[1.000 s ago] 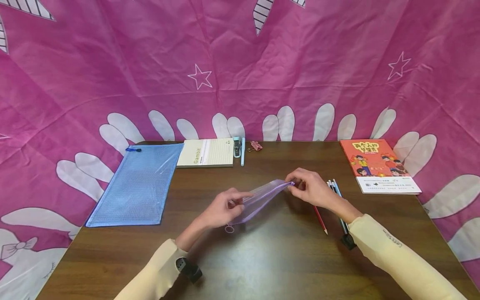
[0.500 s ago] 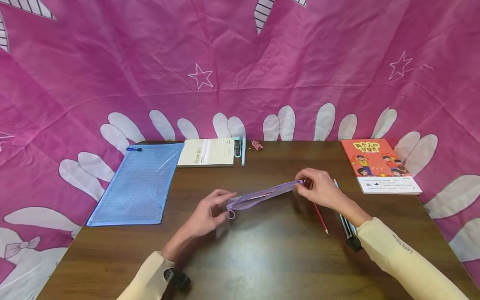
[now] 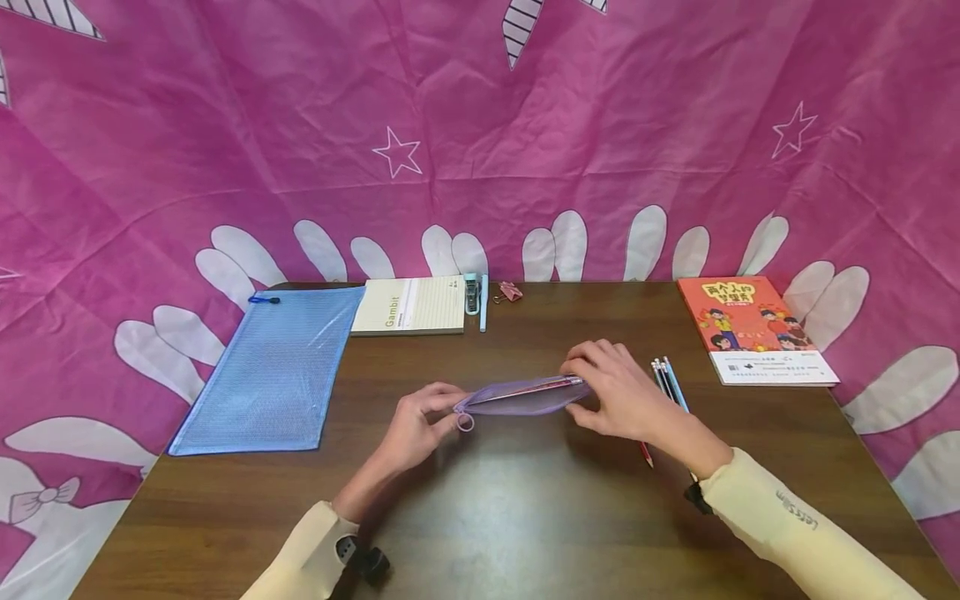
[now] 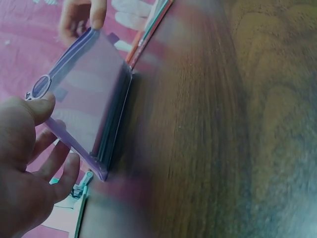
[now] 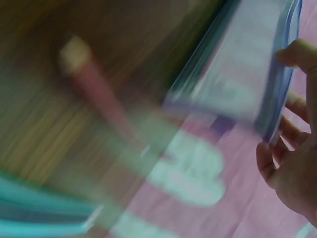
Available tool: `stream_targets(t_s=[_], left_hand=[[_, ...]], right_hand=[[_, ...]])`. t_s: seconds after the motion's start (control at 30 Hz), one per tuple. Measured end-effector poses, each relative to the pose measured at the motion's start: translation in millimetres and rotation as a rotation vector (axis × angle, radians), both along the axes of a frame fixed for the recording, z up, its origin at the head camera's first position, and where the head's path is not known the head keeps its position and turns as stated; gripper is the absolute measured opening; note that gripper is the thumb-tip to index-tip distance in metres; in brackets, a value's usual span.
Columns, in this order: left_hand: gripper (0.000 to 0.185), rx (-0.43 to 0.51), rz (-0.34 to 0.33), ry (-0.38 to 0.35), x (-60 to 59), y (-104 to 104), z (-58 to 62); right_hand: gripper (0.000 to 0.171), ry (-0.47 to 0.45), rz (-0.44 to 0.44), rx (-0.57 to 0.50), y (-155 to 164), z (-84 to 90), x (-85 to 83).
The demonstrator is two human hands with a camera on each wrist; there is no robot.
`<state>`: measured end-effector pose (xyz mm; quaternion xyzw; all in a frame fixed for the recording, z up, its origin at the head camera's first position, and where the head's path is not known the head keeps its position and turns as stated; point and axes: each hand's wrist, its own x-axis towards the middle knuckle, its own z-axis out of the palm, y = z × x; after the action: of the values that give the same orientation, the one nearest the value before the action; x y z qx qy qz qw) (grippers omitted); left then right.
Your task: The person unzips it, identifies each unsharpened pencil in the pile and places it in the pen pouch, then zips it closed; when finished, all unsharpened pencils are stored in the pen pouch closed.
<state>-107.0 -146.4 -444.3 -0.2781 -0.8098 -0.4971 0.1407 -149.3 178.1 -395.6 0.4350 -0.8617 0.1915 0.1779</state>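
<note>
Purple mesh pouch (image 3: 517,395) is held on edge over the middle of the wooden table (image 3: 525,517), between both hands. Its left end, by the ring-shaped zipper pull (image 3: 466,422), is pinched by the left hand (image 3: 416,429), thumb on the top seam and fingers curled behind, as is seen in the left wrist view (image 4: 25,153). Its right end is gripped by the right hand (image 3: 618,396), whose fingertips are curled over the top edge; in the right wrist view the pouch (image 5: 257,74) is blurred, though the fingers (image 5: 297,54) are seen against its rim.

Whether the zipper is open or closed cannot be told with certainty. A red line, perhaps a pencil, appears along the top edge, but what is inside cannot be made out. A red pencil (image 3: 645,454) lies partly hidden under the right wrist, and a small bundle of pencils (image 3: 667,379) lies just right of that hand, none of them touched. By this it is judged that the pouch is only being readied and that any loading is largely left.

Far left, a blue mesh folder (image 3: 270,371), a notepad (image 3: 411,307) and a pale blue pen (image 3: 483,302) are laid; far right, an orange book (image 3: 753,329).
</note>
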Motion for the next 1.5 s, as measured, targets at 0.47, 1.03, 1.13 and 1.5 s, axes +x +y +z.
stream_targets(t_s=[0.47, 1.03, 1.13, 1.5], left_hand=[[0.023, -0.040, -0.009, -0.043, -2.0, 7, -1.6], [0.019, -0.060, 0.031, 0.075, -0.5, 9, -5.7], [0.019, -0.065, 0.029, 0.076, -0.6, 9, -5.9], [0.021, -0.043, 0.025, 0.085, -2.0, 10, -4.2]], right_hand=[[0.050, 0.138, 0.234, 0.057, -100, 0.9, 14.1], [0.036, -0.008, 0.281, -0.161, -120, -6.0, 18.3], [0.029, -0.035, 0.301, -0.170, -120, -6.0, 16.7], [0.024, -0.025, 0.309, -0.164, -121, -1.2, 16.9]])
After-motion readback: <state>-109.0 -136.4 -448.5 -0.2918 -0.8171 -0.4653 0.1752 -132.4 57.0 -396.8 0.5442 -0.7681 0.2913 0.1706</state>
